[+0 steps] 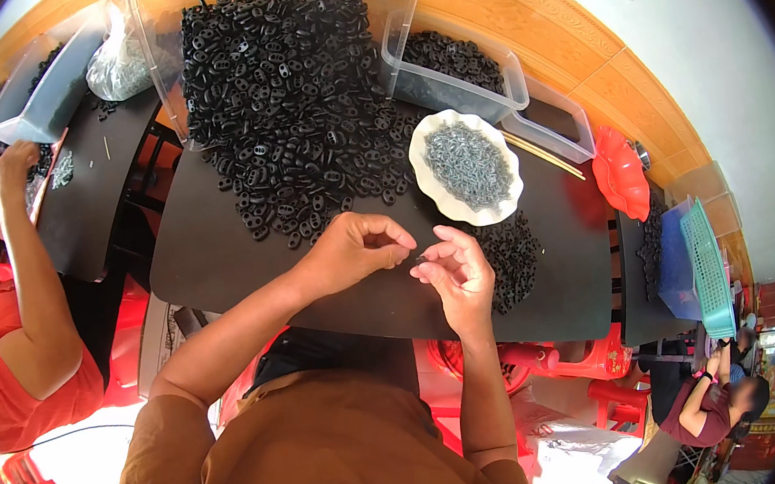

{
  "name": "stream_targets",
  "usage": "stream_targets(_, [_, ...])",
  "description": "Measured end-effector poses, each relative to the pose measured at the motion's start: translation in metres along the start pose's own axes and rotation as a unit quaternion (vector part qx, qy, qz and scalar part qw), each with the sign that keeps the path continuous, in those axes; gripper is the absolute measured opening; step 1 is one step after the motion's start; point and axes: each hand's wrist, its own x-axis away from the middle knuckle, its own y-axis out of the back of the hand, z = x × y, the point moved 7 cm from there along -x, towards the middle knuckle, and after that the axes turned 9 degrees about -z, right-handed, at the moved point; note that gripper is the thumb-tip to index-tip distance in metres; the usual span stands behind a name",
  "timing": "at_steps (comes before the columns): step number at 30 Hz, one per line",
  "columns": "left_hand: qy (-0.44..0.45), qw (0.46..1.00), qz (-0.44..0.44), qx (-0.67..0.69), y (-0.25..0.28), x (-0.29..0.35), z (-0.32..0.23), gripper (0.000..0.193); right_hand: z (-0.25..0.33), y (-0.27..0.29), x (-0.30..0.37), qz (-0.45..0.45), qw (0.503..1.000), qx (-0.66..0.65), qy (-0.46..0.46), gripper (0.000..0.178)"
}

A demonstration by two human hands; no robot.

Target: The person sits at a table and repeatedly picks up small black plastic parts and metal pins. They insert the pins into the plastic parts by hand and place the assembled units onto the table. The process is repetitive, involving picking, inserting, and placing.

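Observation:
Between the thumb and fingers of my right hand [464, 281] is a small black piece [421, 259], mostly covered by the fingertips. My left hand [359, 247] is just left of it, thumb and forefinger pinched together; whatever they hold is too small to make out. Both hands are above the near part of the dark table [207, 253]. Beyond them spreads a big heap of black two-holed plastic pieces [295, 100]. A white scalloped bowl [425, 176] filled with tiny clear-grey parts [468, 164] stands ahead of my right hand. Smaller black parts [516, 261] lie beside that hand.
Behind the bowl are a clear bin [457, 98] of black pieces, chopsticks [545, 155] and a red scalloped dish [620, 172]. A co-worker in red [18, 351] works at a table on the left. A teal basket [708, 268] stands right; red stools [621, 402] are below.

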Motion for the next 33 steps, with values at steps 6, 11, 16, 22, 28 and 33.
stream_targets(6, [0.013, 1.000, -0.004, -0.029, 0.001, 0.003, 0.000, 0.012, -0.005, -0.004, 0.003, -0.007, 0.999, 0.025, -0.022, 0.037])
stream_targets(11, [0.010, 0.998, -0.002, -0.058, 0.000, 0.010, -0.004, 0.012, -0.007, -0.001, 0.002, -0.017, 0.998, 0.062, 0.011, 0.031])
stream_targets(16, [-0.036, 0.991, -0.019, -0.131, -0.002, 0.010, -0.013, 0.012, -0.010, -0.002, 0.004, -0.004, 0.997, 0.064, 0.032, 0.027])
stream_targets(22, [0.025, 1.000, 0.003, -0.004, -0.005, 0.010, 0.004, 0.012, -0.002, -0.006, 0.006, -0.029, 0.999, -0.003, -0.014, 0.017])
stream_targets(28, [0.065, 0.996, 0.019, 0.055, -0.007, 0.012, 0.008, 0.013, -0.002, -0.009, 0.008, -0.019, 1.000, -0.020, 0.007, 0.010])
stream_targets(33, [0.086, 0.990, 0.002, 0.111, -0.003, 0.011, 0.010, 0.011, 0.004, -0.008, 0.008, -0.035, 0.998, -0.021, 0.043, 0.007])
